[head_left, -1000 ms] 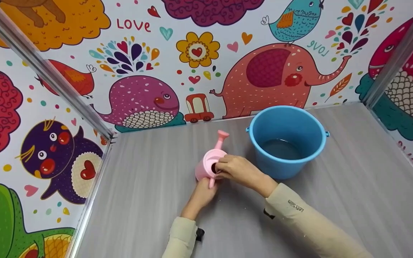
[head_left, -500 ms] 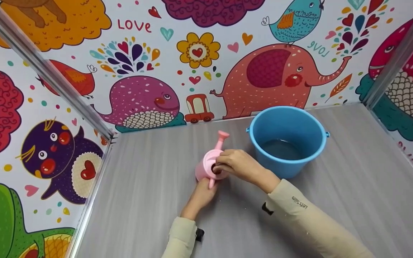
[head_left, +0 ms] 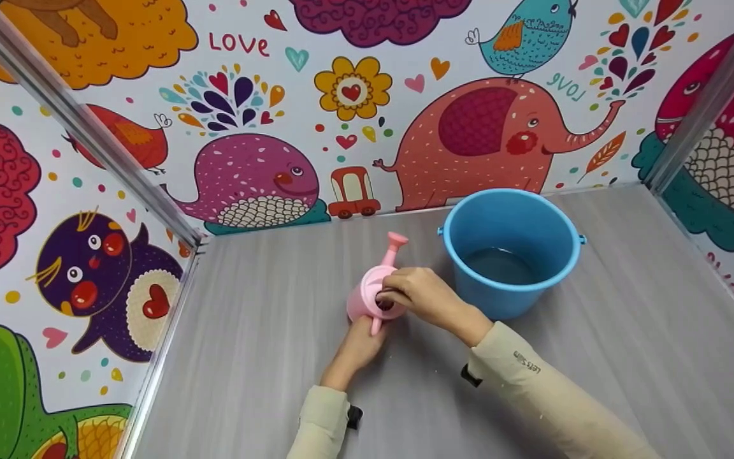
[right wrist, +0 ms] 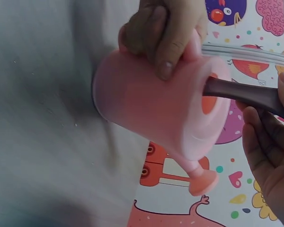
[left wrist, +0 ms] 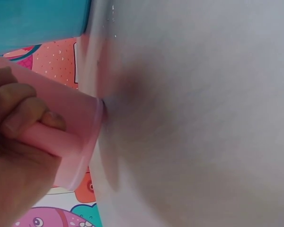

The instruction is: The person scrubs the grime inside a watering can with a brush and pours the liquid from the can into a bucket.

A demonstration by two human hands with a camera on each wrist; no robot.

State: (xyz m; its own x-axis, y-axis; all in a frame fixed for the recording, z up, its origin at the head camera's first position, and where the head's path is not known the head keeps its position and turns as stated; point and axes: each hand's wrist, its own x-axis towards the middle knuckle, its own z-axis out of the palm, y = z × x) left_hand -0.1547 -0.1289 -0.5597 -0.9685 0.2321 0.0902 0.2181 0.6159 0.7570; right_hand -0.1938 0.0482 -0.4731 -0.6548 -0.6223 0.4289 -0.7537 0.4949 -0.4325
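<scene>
A small pink watering can (head_left: pixel 359 305) stands on the grey table, its spout pointing away toward the wall. My left hand (head_left: pixel 362 344) grips the can's handle; in the left wrist view the fingers (left wrist: pixel 20 111) curl round it. Over the can's top opening, my right hand (head_left: pixel 427 296) pinches a dark brown handle (right wrist: pixel 246 93) between thumb and fingers. The lower end of that handle goes into the opening, so what it belongs to is hidden inside the can.
A blue bucket (head_left: pixel 501 301) stands just right of the can, with some dark, clear-looking liquid at its bottom. The grey tabletop (head_left: pixel 265 331) meets cartoon-printed walls (head_left: pixel 354 146) at the back and sides. Tiny droplets or specks dot the table.
My right hand has shifted slightly at the can's opening, and more of the dark handle shows beneath its fingers. The left hand, can and bucket stay in place.
</scene>
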